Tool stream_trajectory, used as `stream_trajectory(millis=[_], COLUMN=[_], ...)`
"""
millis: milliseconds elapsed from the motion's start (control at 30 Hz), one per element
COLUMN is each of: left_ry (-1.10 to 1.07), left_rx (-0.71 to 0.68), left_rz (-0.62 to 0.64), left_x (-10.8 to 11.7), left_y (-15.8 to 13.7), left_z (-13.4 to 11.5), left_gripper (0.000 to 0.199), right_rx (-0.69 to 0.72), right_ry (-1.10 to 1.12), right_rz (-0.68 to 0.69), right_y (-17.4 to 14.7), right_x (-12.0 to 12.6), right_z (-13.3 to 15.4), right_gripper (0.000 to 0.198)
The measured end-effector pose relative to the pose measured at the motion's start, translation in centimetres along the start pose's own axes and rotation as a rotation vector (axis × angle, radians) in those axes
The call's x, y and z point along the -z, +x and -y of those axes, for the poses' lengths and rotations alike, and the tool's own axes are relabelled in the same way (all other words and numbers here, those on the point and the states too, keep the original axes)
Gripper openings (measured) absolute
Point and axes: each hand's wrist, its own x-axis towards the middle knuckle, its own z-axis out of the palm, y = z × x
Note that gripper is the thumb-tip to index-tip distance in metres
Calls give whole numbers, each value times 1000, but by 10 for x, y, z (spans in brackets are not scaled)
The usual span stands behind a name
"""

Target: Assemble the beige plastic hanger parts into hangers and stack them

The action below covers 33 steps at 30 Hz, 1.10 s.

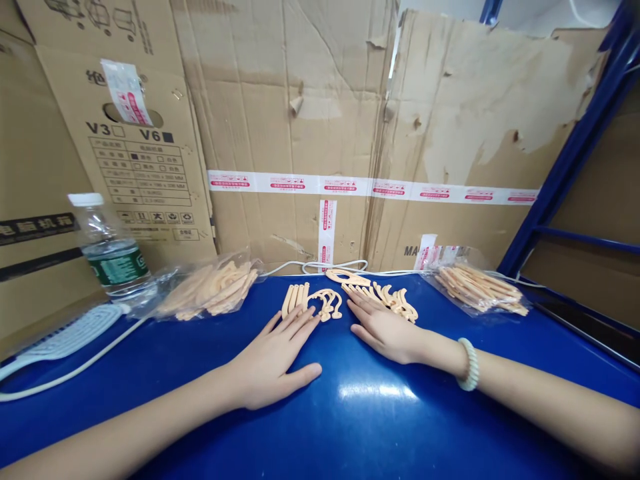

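Observation:
My left hand (280, 357) lies stretched out, palm down, on the blue tabletop, its fingertips at the lower ends of several straight wooden pieces (295, 299). Just right of those are curved wooden pieces (327, 303), some hook-shaped. My right hand (383, 328) is also flat with fingers extended, its fingertips over the edge of a row of small wavy wooden pieces (400, 300), part of which it hides. Behind that row sits a flat wooden piece with an opening (345, 277). Neither hand grips anything.
Clear bags of wooden pieces lie at left (213, 290) and right (480, 287). A water bottle (117, 257), a pale blue hairbrush (65, 333) and a white cable (85, 370) are at left. A dark flat device (590, 330) lies far right. Cardboard (300, 133) stands behind.

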Motion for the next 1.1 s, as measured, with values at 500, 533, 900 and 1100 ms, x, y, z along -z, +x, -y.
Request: stream_trajectory(millis=[500,533,900,1100], left_ry=[-8,-3,15,-10], left_rx=[-11,0,28,36], left_rz=[-24,-17,17,38], left_x=[-7,-6,-1,1], left_y=[1,1,1,1], left_z=[6,4,0,-2], left_gripper=[71,72,74,75], right_rx=[-62,-74,-101,-173], right_ry=[-19,15,121,-15], right_rz=[-25,-2,8,-112], right_y=[-44,-48,-47,-26], right_x=[39,35,21,35], right_z=[-48,-50,-76,-74], right_gripper=[48,46,46,49])
